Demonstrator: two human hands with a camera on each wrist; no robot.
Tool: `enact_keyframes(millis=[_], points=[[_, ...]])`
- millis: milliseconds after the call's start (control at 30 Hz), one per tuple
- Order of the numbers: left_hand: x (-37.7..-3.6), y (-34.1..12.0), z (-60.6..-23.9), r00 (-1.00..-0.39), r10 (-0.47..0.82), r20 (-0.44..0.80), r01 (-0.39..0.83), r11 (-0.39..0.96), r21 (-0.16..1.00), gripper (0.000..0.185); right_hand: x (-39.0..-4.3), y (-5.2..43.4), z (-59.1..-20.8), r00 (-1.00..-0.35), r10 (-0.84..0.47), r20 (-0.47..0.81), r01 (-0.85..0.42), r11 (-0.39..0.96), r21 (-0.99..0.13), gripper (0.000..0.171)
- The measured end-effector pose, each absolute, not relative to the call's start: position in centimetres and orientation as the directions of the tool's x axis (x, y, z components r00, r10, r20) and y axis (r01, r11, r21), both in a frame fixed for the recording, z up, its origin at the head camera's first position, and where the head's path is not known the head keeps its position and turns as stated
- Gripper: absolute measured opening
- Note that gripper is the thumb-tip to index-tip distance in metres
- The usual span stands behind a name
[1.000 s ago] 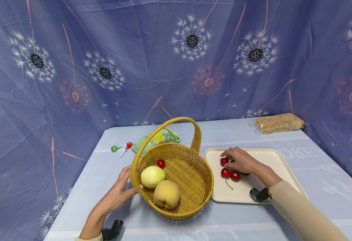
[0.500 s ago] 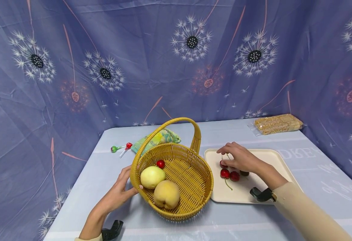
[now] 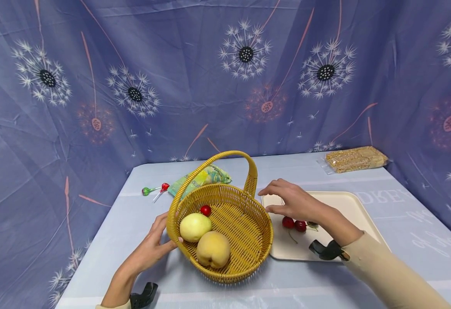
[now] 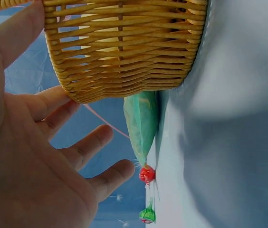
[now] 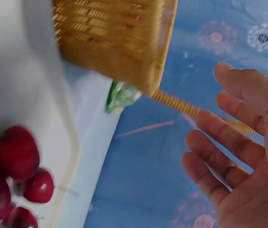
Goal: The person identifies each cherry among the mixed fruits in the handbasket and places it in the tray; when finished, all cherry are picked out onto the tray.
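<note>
My left hand (image 3: 153,244) grips the left side of a yellow wicker basket (image 3: 244,223), thumb at the rim by the handle's base; the other fingers spread in the left wrist view. In the basket lie a peach (image 3: 213,249), a pale yellow-green fruit (image 3: 195,227) and a small red cherry (image 3: 206,210). My right hand (image 3: 296,204) hovers over the left part of a cream tray (image 3: 343,199), near the basket's right rim. Nothing is between its loosely bent fingers (image 5: 210,152) in the right wrist view. Several dark red cherries (image 5: 16,153) lie on the tray, partly hidden by the hand in the head view.
Behind the basket lies a green-and-yellow packet (image 3: 213,175). Left of it are a red lollipop (image 3: 165,187) and a green lollipop (image 3: 146,191). A clear-wrapped golden packet (image 3: 356,159) is at the back right. A blue dandelion-print curtain (image 3: 194,77) borders the table.
My right hand has moved left from the cherries, its fingers opening, towards the basket's rim. The basket, its fruit and my left hand look unchanged.
</note>
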State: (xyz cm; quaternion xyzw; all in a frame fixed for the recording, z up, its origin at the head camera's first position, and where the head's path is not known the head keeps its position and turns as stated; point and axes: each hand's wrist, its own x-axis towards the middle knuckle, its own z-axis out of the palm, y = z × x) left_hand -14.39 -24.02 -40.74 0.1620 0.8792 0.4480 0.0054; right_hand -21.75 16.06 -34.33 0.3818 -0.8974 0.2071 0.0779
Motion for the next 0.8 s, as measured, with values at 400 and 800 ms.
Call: enact_keyframes(millis=[400,800], points=[[-14.3,-24.1,-40.8,-0.946,0.288,0.146,0.291,0.562,0.774,0.068,-22.1,11.4,-33.1,-0.558,-0.766,0.320,-0.829,0.501,-0.247,0.038],[-14.4,-24.0,-40.7,-0.945,0.296,0.141,0.291,0.559,0.776,0.069,-23.6,6.8,-33.2,-0.571,-0.793,0.215,-0.817,0.521,-0.246,0.038]])
